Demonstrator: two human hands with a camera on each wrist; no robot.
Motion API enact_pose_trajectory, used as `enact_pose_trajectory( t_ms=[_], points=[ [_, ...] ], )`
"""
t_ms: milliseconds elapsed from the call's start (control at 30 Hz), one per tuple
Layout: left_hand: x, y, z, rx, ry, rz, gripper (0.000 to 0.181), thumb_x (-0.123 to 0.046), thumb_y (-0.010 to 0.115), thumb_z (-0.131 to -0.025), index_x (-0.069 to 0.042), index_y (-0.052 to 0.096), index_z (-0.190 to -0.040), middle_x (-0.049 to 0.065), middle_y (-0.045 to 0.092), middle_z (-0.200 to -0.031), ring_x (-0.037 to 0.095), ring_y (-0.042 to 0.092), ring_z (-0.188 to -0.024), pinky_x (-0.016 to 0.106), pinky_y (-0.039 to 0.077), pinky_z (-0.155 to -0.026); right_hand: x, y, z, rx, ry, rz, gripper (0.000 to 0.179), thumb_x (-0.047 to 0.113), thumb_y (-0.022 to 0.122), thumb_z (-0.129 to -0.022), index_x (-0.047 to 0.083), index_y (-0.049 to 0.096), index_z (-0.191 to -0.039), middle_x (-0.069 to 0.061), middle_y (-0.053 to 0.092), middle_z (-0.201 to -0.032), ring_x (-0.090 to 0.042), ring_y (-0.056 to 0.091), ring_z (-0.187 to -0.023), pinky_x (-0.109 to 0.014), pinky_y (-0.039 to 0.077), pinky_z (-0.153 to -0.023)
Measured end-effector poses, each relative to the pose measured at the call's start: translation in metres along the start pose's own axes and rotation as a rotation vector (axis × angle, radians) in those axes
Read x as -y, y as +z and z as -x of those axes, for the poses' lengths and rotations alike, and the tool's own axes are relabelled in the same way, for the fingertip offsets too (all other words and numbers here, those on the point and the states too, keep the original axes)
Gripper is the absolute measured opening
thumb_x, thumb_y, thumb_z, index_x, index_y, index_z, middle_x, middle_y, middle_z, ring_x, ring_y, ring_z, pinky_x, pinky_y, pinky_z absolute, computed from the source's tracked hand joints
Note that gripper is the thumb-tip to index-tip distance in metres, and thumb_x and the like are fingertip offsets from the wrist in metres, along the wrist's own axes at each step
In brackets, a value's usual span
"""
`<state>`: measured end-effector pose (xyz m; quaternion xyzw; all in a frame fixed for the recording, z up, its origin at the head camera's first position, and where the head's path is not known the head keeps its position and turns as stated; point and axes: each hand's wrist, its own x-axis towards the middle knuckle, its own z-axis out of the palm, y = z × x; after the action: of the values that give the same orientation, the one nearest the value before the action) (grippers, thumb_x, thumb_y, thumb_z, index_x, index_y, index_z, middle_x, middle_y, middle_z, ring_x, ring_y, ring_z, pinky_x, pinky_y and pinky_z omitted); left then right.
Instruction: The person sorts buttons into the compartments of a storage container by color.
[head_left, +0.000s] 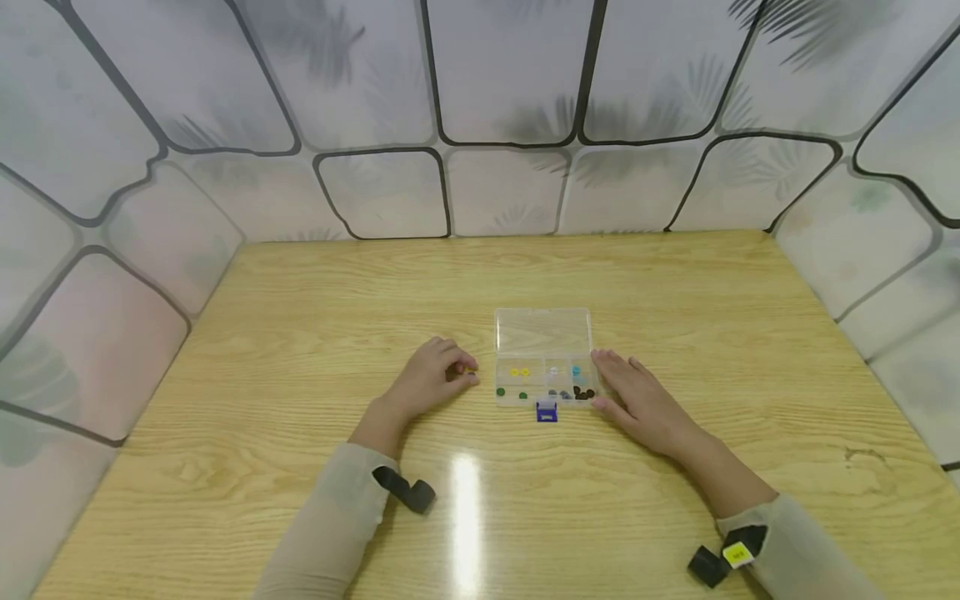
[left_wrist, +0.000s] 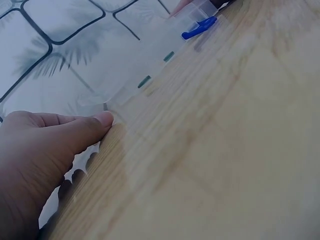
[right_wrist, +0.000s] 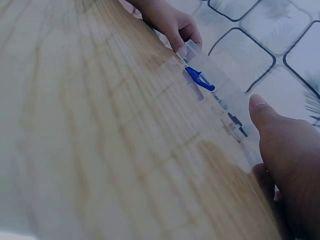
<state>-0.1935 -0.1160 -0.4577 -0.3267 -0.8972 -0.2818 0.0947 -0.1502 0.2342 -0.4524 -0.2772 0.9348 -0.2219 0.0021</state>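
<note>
A clear plastic compartment box (head_left: 521, 406) lies with its lid (head_left: 543, 332) folded back and its blue latch (head_left: 547, 412) toward me. Small round buttons sit inside: yellow ones (head_left: 520, 372), green ones (head_left: 522, 396), light blue ones (head_left: 577, 371) and black ones (head_left: 583, 393). Left of the box, my left hand (head_left: 426, 382) pinches a small button (left_wrist: 105, 106) between thumb and forefinger; its colour is unclear. At the box's right side, my right hand (head_left: 643, 410) rests with fairly straight fingers touching the edge. Its thumb (right_wrist: 257, 102) lies near the front corner.
A wood-grain table (head_left: 600, 517) carries the box. Patterned panels (head_left: 502, 192) stand along its back and sides. Each wrist wears a black camera, one by the left sleeve (head_left: 322, 521), one by the right sleeve (head_left: 802, 550).
</note>
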Motion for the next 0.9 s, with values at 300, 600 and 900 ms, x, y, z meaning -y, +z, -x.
enact_pose_trajectory(
  t_ms=[300,600,900],
  points=[
    [0.0021,-0.0013,0.0013,0.021,-0.023,0.014,0.016,-0.024,0.073,-0.084,-0.013,0.069,-0.094,-0.005,0.055,-0.080,0.012,0.044,-0.078,0.029,0.039,-0.073,0.0005,-0.0001,0.0001,0.006,0.002,0.001,0.064,0.034,0.049,-0.099,0.003,0.023,-0.149,-0.016,0.029,-0.152,-0.034,0.023,-0.141,-0.046,0.010,-0.115],
    [0.0023,-0.0024,0.0012,0.022,-0.015,0.017,0.017,-0.025,0.073,-0.084,-0.013,0.069,-0.095,-0.005,0.055,-0.082,0.012,0.045,-0.080,0.029,0.040,-0.074,-0.0011,0.0006,0.0012,0.001,0.006,0.000,0.064,0.034,0.049,-0.099,0.004,0.024,-0.149,-0.016,0.029,-0.152,-0.034,0.023,-0.141,-0.046,0.011,-0.115],
    [-0.0003,-0.0058,-0.0006,0.062,-0.017,-0.035,0.015,-0.027,0.071,-0.085,-0.013,0.070,-0.091,-0.004,0.059,-0.081,0.013,0.046,-0.078,0.029,0.040,-0.072,0.0002,-0.0005,0.0004,0.006,0.007,-0.008,0.064,0.034,0.049,-0.099,0.003,0.024,-0.149,-0.016,0.029,-0.152,-0.034,0.022,-0.141,-0.045,0.010,-0.115]
  ],
)
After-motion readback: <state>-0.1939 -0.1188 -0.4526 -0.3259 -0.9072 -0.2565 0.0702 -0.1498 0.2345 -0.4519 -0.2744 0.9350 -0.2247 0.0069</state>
